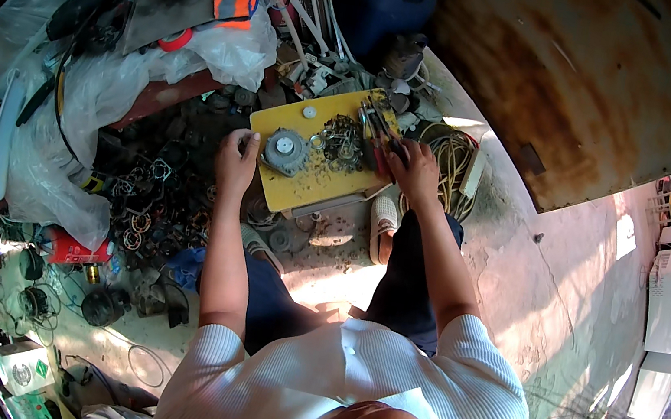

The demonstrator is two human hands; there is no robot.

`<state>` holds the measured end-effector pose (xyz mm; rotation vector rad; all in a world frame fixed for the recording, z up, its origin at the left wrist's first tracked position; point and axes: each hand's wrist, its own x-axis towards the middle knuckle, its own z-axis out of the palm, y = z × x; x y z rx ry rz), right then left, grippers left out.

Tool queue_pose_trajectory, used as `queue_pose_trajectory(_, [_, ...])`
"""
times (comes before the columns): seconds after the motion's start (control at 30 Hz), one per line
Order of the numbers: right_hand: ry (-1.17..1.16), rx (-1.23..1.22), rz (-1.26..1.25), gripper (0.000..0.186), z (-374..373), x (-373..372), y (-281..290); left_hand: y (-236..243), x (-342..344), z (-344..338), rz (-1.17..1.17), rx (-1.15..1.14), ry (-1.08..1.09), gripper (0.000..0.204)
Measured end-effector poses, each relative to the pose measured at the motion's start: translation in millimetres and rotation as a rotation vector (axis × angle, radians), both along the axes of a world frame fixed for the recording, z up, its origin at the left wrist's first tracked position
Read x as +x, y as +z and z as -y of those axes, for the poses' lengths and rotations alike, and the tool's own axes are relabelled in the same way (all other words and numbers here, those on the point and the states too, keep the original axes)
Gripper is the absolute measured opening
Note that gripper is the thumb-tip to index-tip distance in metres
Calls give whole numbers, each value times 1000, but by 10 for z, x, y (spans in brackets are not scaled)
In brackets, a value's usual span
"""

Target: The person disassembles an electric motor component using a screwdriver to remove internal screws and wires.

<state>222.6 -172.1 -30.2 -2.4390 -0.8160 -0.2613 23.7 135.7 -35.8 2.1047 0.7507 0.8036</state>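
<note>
A yellow board (316, 193) on a low stand lies in front of my knees. On it sits a round grey finned motor part (286, 152) with a pale centre, beside a heap of small dark metal bits (341, 142). A small white round piece (309, 112) lies near the far edge. My left hand (236, 160) is just off the board's left edge, its fingers curled in; whatever they hold, if anything, is hidden. At the board's right side my right hand (417, 172) closes on the dark handles of pliers (398, 150), next to other long hand tools (373, 119).
Coiled cable (451, 162) lies right of the board. Loose metal parts (145, 206) cover the floor to the left, below plastic sheeting (88, 109). A blue drum (386, 3) and a large rusty panel (584, 82) stand beyond. My slippered feet (383, 222) are close to the board.
</note>
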Motion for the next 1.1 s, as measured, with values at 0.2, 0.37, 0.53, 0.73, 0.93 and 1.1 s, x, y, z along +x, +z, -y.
queue_pose_trajectory(0.2, [93,-86,-211,29,-519,370,345,-86,70,-41,14,125,45,37])
queue_pose_trajectory(0.37, [87,-219,-266,28,-768,634,168,44,52,-130,-132,-209,70,38])
queue_pose_trajectory(0.53, [77,-299,-364,31,-868,598,63,-29,112,-226,-112,-26,135,41])
queue_pose_trajectory(0.73, [96,-295,-464,33,-833,712,-10,52,320,-150,-1,-82,79,40])
queue_pose_trajectory(0.93, [90,-138,-452,33,-639,767,259,222,365,-16,66,-60,68,38])
queue_pose_trajectory(1.1, [125,-189,-519,34,-506,920,110,335,466,92,114,-85,80,39])
